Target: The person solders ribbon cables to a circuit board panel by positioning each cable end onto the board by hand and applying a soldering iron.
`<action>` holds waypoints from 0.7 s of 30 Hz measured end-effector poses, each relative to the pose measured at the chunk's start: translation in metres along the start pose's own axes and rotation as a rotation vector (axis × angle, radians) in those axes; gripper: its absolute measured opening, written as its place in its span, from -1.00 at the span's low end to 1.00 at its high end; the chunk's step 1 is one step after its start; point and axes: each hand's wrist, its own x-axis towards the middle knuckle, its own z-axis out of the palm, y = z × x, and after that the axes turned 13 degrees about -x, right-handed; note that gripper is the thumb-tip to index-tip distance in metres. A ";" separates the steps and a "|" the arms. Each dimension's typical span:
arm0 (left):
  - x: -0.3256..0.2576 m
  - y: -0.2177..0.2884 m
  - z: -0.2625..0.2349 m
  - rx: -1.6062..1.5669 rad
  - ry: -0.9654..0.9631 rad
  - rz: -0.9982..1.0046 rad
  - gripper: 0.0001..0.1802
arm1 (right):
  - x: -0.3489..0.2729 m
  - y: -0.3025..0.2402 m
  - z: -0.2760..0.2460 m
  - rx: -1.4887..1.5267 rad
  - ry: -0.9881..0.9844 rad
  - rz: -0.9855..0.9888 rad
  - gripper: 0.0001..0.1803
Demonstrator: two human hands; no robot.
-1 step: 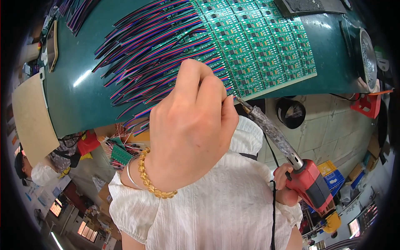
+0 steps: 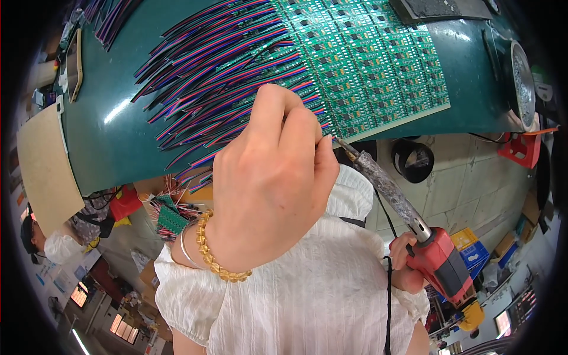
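the left hand [image 2: 275,177] fills the middle of the frame, its fingers [image 2: 284,109] bunched together and curled down onto the striped red, blue and black wires [image 2: 219,89] at the near edge of the green circuit board panel [image 2: 378,65]; what they pinch is hidden under the knuckles. a beaded yellow bracelet [image 2: 222,260] circles the wrist. at lower right the right hand [image 2: 408,260] is clamped around the red handle of a soldering iron [image 2: 402,207], whose crusted shaft slants up-left so the tip sits just beside the left fingertips at the panel's edge. panel and wires lie on a dark green table [image 2: 112,142] across the top of the frame.
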 end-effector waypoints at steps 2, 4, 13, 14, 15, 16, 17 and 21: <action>0.001 0.001 0.000 -0.009 -0.004 0.009 -0.85 | 0.007 -0.010 -0.004 0.025 -0.050 -0.085 -0.34; 0.002 0.002 0.001 -0.017 -0.006 0.013 -0.85 | 0.003 0.002 0.008 0.190 0.018 -0.132 -0.32; 0.000 0.000 0.001 -0.012 -0.011 0.021 -0.85 | 0.018 -0.044 0.012 0.318 0.039 0.175 -0.28; 0.002 0.002 0.001 -0.011 -0.020 0.017 -0.85 | 0.017 -0.051 0.014 0.297 0.123 0.197 -0.27; 0.004 0.003 0.000 -0.010 -0.029 0.015 -0.85 | 0.015 -0.042 0.008 0.295 0.133 0.196 -0.27; 0.005 0.004 0.000 -0.014 -0.030 0.022 -0.85 | 0.011 -0.021 -0.002 0.260 0.078 0.090 -0.31; 0.003 0.004 -0.001 -0.001 -0.031 0.013 -0.85 | 0.017 -0.014 -0.004 0.231 0.009 -0.020 -0.35; 0.002 0.001 -0.006 0.068 -0.062 0.049 -0.80 | 0.061 -0.022 0.029 0.302 0.060 -0.534 -0.05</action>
